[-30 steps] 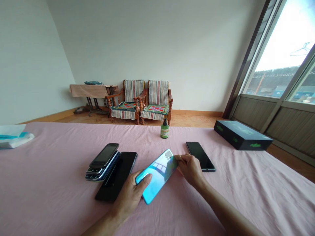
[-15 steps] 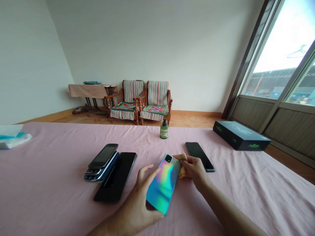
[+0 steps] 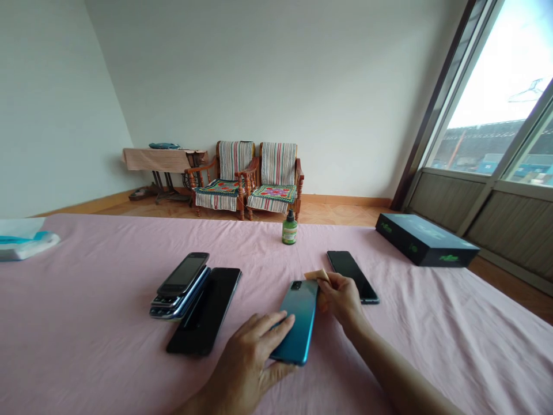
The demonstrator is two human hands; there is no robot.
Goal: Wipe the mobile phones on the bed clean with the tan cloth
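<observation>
In the head view, a blue smartphone (image 3: 298, 323) is back side up in front of me, its camera block at the far end. My left hand (image 3: 254, 351) grips its lower left part, fingers across the back and thumb along the near edge. Pinched in my right hand (image 3: 343, 297) is a tan cloth (image 3: 317, 275), close against the phone's upper right edge. Whether the phone rests fully on the pink sheet (image 3: 129, 369) I cannot tell. A dark phone (image 3: 352, 276) lies just beyond my right hand.
On the left, several older phones are stacked (image 3: 184, 276), leaning on a large black phone (image 3: 216, 311). Farther back stand a green bottle (image 3: 289, 230) and, to the right, a black box (image 3: 425, 239). A white and blue packet (image 3: 26, 242) sits at the far left.
The phone has tipped flatter, and its rainbow sheen has turned to plain blue. My left fingers have come down onto its back. The right hand still pinches the cloth, nearly unmoved.
</observation>
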